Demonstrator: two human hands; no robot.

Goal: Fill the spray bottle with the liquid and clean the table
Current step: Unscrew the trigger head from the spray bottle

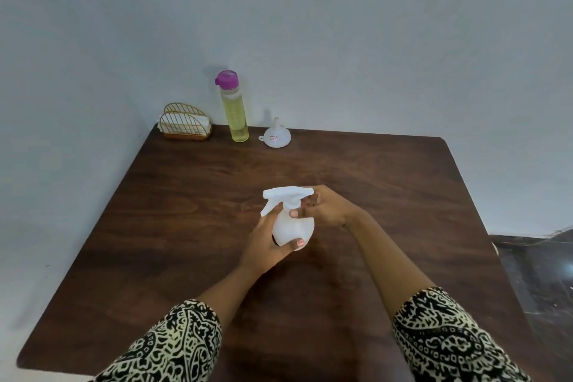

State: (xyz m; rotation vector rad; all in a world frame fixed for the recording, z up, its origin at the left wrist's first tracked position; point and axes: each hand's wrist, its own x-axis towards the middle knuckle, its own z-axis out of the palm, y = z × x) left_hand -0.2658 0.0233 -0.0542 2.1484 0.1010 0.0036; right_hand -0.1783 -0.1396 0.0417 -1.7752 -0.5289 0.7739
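Near the middle of the table, a white spray bottle stands upright between both hands, its trigger head pointing left. The left hand comes in from the lower left and wraps the round body: its fingers curl round the far left side just under the trigger, and its thumb lies across the lower front of the body. The right hand reaches in from the right, wrist bent. Its thumb presses on the neck just below the spray head, and its other fingers are curled behind the back end of the head, closed on it. Both forearms slope up from patterned black-and-cream sleeves at the near edge. Along the far edge, well apart from the hands, stand a wire napkin holder, a tall bottle of yellow liquid with a purple cap, and a white funnel set mouth down.
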